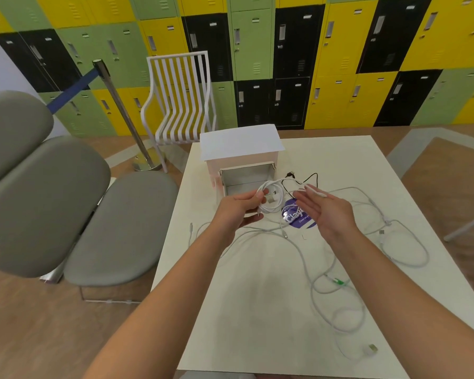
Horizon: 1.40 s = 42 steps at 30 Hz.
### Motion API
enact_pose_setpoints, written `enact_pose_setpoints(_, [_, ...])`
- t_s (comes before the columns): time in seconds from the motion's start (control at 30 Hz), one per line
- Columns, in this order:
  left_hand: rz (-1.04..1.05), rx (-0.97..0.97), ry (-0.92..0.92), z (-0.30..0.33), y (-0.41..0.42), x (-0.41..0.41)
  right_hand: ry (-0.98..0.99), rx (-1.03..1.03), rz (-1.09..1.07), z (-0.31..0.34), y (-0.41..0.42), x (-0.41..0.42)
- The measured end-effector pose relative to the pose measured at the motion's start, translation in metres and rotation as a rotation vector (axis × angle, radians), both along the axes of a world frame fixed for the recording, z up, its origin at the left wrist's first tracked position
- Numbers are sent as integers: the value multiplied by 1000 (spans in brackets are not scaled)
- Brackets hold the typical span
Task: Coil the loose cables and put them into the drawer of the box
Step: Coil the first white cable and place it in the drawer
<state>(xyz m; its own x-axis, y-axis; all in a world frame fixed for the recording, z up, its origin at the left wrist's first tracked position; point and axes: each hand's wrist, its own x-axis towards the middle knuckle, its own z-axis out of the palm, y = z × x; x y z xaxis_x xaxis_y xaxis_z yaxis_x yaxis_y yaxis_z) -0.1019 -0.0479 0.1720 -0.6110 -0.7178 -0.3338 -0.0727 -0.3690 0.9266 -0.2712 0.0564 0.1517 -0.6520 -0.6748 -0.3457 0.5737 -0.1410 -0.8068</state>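
- My left hand [240, 209] pinches a coiled white cable [271, 196], thumb and fingers [259, 193] curled onto the left side of the loops, holding the coil up just in front of the open drawer [246, 179]
- My right hand [326, 212] is released, palm turned inward, fingers straight and spread; a thin white strand lies across the fingertips, and I cannot tell whether it belongs to the coil
- The drawer stands pulled out of the white box [241, 149], which sits at the far edge of the worktop [244, 310]; what I see of the drawer's inside is bare
- A black cable [304, 180] lies loose on the worktop just right of the drawer, behind my right hand
- Loose white cables [337, 305] sprawl in wide loops over the near and right parts of the worktop, one crossed by a green connector [339, 281], another ending in a plug [371, 348] near the front edge
- A further white strand runs under my left wrist, its end [191, 228] by the worktop's left edge
- A purple sticker [296, 217] lies flat on the worktop between my hands, under a loop of white cable
- Grey padded seats [66, 209] stand left of the worktop, a white slatted chair [181, 105] beyond the box, with coloured lockers [340, 64] behind
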Motion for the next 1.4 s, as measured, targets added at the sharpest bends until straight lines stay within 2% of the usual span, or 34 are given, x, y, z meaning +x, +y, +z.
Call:
enact_pose_setpoints(0.27, [-59,45,-2,0,3,-6,-143,23,101,2,-4,1])
enact_pose_setpoints(0.43, [-66,32,-35,-3,2,-8,-110,130,263,6,-5,0])
enact_pose_setpoints(0.57, [-165,51,-40,-3,5,-9,-331,108,212,7,-9,0])
enact_pose_setpoints(0.63, [-189,52,-23,-2,7,-12,-365,119,255,8,-11,2])
enact_pose_setpoints(0.73, [-119,46,-8,-2,7,-15,-178,186,410,6,-11,7])
enact_pose_setpoints(0.8, [-72,36,-8,-2,4,-16,-64,170,435,6,-10,10])
enact_pose_setpoints(1.0, [63,8,-5,-3,0,-23,-113,-3,515,20,-4,16])
enact_pose_setpoints(1.07, [91,-6,3,-4,0,-24,-59,3,543,20,-3,18])
enact_pose_setpoints(1.27, [154,-29,29,-10,6,-29,178,96,371,10,-9,25])
enact_pose_setpoints(1.4, [197,-30,59,-10,4,-30,270,209,390,-1,-3,26])
